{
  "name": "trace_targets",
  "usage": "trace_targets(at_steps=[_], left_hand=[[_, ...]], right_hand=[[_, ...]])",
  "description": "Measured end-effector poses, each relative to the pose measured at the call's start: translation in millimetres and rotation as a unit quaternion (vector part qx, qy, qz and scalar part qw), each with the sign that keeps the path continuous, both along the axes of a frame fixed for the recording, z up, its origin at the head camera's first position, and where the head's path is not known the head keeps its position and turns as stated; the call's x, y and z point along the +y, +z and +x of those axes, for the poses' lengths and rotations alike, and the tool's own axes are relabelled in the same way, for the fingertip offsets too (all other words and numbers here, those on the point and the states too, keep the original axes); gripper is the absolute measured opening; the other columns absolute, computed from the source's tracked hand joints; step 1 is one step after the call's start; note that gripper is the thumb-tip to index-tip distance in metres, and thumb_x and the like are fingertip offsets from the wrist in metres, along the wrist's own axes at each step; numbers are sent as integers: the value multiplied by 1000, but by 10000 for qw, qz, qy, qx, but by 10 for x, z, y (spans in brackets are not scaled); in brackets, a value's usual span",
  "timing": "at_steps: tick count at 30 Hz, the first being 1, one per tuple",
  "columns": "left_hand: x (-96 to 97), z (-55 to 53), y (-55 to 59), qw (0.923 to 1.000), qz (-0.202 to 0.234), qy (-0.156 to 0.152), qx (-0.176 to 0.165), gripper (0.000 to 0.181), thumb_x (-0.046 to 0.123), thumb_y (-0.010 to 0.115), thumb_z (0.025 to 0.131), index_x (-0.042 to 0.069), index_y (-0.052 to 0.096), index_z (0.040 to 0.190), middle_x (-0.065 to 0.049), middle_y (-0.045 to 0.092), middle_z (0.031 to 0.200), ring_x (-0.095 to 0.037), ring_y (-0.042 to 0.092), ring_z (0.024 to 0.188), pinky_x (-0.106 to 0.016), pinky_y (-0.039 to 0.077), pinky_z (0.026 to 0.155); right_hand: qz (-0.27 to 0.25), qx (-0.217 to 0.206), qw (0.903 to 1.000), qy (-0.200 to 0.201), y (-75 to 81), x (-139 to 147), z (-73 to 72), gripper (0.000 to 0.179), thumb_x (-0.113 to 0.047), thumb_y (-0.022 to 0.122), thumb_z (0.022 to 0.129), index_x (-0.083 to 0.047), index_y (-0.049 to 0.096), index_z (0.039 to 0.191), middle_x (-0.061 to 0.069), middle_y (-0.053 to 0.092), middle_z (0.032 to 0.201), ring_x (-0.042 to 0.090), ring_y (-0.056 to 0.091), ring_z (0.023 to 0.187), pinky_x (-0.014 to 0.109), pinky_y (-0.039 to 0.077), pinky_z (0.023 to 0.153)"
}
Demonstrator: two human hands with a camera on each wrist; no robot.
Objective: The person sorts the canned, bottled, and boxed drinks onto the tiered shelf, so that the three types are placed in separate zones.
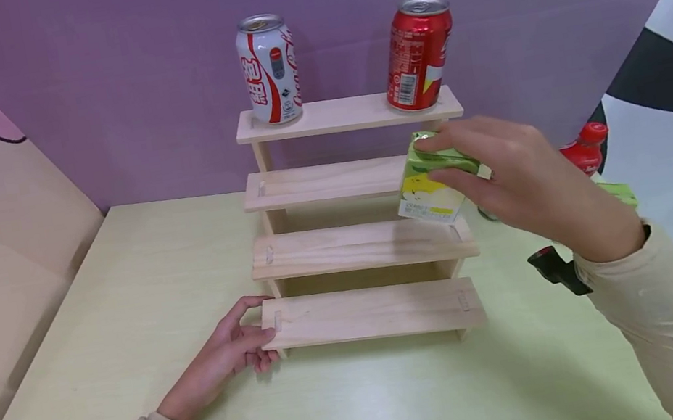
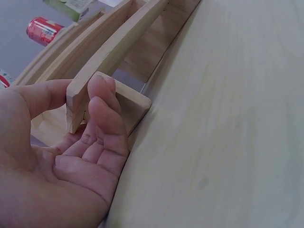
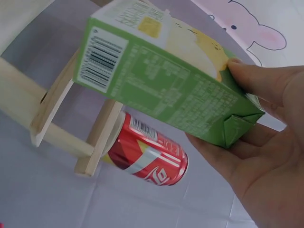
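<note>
My right hand [image 1: 522, 173] grips a green and yellow drink carton [image 1: 431, 184] near its top, thumb on one side and fingers on the other. The carton hangs tilted in front of the right part of the wooden step rack [image 1: 362, 246], overlapping its second tier from the top in the head view. In the right wrist view, the carton's barcode side [image 3: 156, 80] faces the camera. My left hand [image 1: 232, 344] holds the left end of the rack's lowest tier, thumb on top and fingers bent around the board's end [image 2: 78, 99].
On the top tier stand a white and red cola can [image 1: 269, 70] at the left and a red cola can [image 1: 420, 53] at the right. Behind my right forearm are a red-capped bottle [image 1: 587, 147] and another green item [image 1: 619, 193]. A purple backdrop [image 1: 158, 84] rises behind the rack.
</note>
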State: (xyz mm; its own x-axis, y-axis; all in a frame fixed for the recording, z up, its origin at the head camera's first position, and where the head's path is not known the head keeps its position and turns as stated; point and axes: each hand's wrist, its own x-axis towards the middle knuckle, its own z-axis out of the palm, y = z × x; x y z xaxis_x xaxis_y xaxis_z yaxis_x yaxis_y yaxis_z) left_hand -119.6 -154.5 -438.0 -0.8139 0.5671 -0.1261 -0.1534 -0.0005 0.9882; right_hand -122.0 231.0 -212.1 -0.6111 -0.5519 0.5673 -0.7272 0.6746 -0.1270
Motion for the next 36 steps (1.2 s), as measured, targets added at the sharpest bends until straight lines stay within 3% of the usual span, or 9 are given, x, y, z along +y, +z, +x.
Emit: trace_targets(at_steps=[2, 7, 16, 25, 36], left_hand=[[3, 2, -2, 10000, 12, 5, -9, 46, 19, 58, 101, 12, 35, 140, -20, 67, 84, -19, 59, 67, -28, 52, 62], [8, -3, -6, 10000, -32, 47, -7, 47, 20, 59, 101, 13, 35, 141, -21, 66, 83, -19, 60, 68, -28, 52, 62], [10, -1, -11, 9999, -70, 76, -58, 47, 19, 60, 100, 13, 36, 139, -19, 67, 83, -20, 60, 68, -28, 52, 63], [-3, -4, -5, 9999, -90, 38, 25, 46, 20, 59, 101, 13, 35, 140, -23, 66, 84, -20, 60, 68, -29, 53, 63], [-11, -8, -13, 9999, -101, 59, 5, 46, 19, 59, 101, 13, 36, 140, -20, 66, 82, -20, 59, 68, -29, 53, 63]], right_hand=[[-77, 97, 9999, 40, 6, -39, -7, 50, 4, 84, 75, -7, 68, 121, 7, 70, 118, 24, 64, 112, 43, 56, 84], [-197, 231, 9994, 178, 6, -142, -48, 49, 3, 83, 77, -6, 69, 123, 8, 70, 118, 25, 64, 113, 46, 55, 87], [-320, -135, 9993, 125, 43, -322, -186, 44, -2, 78, 84, -7, 67, 126, 10, 67, 126, 30, 60, 118, 54, 54, 89], [-153, -16, 9994, 326, 57, -607, -469, 37, -6, 74, 89, -7, 67, 126, 10, 67, 125, 26, 61, 119, 45, 52, 97], [-136, 249, 9974, 658, 33, -910, -674, 34, -11, 71, 93, -6, 67, 126, 11, 66, 126, 25, 60, 116, 39, 51, 98]])
